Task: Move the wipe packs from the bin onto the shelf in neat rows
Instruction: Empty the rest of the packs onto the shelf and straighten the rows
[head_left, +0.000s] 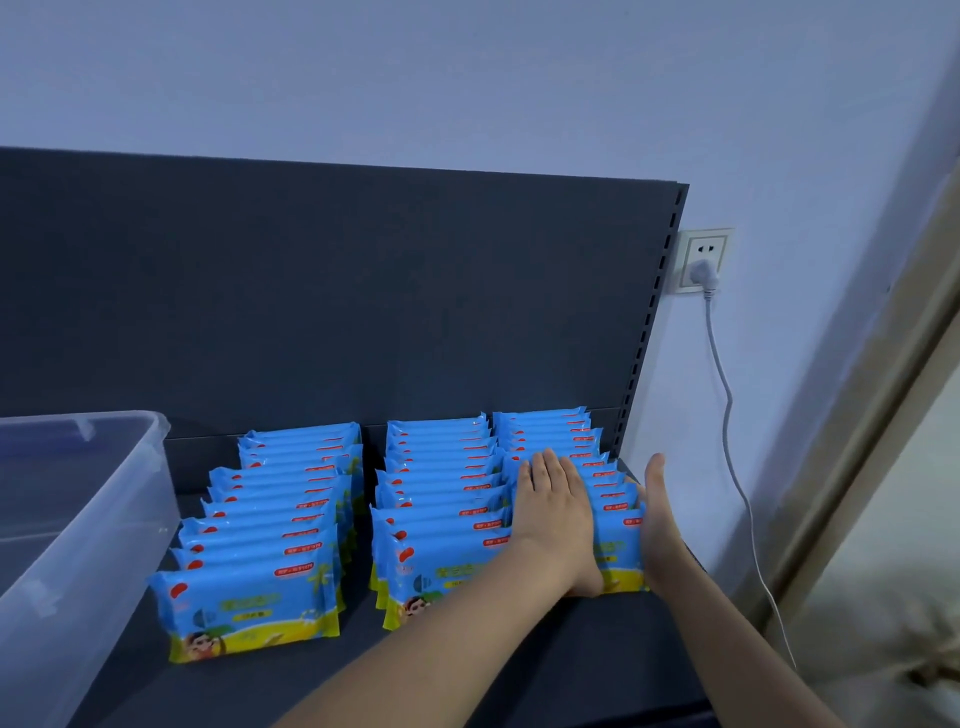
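Observation:
Blue wipe packs with yellow bottoms stand upright in three rows on the dark shelf (519, 670): a left row (249, 608), a middle row (441, 499) and a right row (613, 525). My left hand (553, 512) lies flat with straight fingers on the tops of the right row's packs. My right hand (657, 525) presses edge-on, fingers straight, against that row's right side. The clear plastic bin (78, 519) stands at the left on the shelf; what it holds cannot be made out.
A dark back panel (337, 301) rises behind the rows, its slotted upright (649, 332) at the right end. A wall socket (704, 260) with a plug and white cable (727, 405) hangs just right of the shelf. A door frame (862, 415) runs along the right.

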